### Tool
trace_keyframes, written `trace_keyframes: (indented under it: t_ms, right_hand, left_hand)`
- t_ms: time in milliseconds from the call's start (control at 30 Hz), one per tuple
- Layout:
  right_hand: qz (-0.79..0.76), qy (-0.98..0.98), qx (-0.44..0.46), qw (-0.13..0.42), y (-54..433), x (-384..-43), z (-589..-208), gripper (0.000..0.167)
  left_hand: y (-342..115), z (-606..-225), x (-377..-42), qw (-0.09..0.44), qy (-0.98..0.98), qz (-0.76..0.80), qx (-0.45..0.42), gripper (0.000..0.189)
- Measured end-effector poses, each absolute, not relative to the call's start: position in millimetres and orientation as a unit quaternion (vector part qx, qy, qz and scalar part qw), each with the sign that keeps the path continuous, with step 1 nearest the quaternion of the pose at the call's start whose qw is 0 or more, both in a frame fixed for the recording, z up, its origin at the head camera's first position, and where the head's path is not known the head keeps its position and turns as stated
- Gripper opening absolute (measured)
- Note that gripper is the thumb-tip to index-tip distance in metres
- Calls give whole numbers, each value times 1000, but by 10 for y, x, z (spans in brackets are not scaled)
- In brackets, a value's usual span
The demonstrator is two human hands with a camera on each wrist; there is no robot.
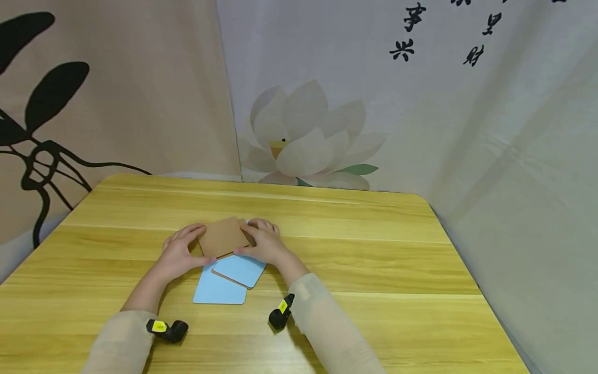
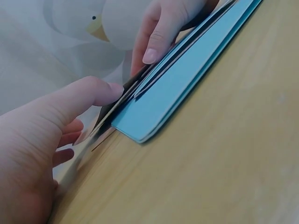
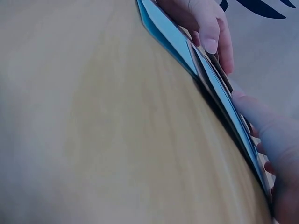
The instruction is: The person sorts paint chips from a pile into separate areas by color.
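Note:
Several flat cards with rounded corners lie in an overlapping pile. On top is a brown card (image 1: 223, 238), with other brown edges showing just under it. My left hand (image 1: 179, 254) holds its left side, thumb at the lower corner and fingers at the far edge. The right hand (image 1: 265, 243) holds the right side the same way. Nearer me, two light blue cards (image 1: 219, 288) stick out from beneath, the upper one turned askew. In the left wrist view, the blue cards (image 2: 163, 100) slant past the left thumb (image 2: 105, 93). The right thumb (image 3: 245, 105) presses at the card edges in the right wrist view.
The pile lies on a yellow wood-grain table (image 1: 374, 270). Behind it hangs a pale curtain (image 1: 327, 62) printed with a lotus and black characters. A small black device (image 1: 170, 330) sits at the left cuff and another black device (image 1: 280, 311) at the right.

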State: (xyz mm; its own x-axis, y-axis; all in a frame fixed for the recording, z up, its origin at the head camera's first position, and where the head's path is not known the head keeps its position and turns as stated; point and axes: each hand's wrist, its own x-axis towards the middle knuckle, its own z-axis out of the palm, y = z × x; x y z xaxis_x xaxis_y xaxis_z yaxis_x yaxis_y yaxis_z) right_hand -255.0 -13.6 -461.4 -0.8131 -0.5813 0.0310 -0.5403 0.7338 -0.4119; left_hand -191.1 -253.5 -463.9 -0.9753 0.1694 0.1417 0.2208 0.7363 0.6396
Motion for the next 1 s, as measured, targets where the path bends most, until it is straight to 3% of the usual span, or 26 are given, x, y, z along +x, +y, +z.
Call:
trace_keyframes:
  t_ms: [1000]
  right_hand:
    - [-294, 883, -359, 71, 43, -2544, -4451, 78]
  left_hand:
    - [-2530, -4563, -1882, 8, -887, -439, -140, 86]
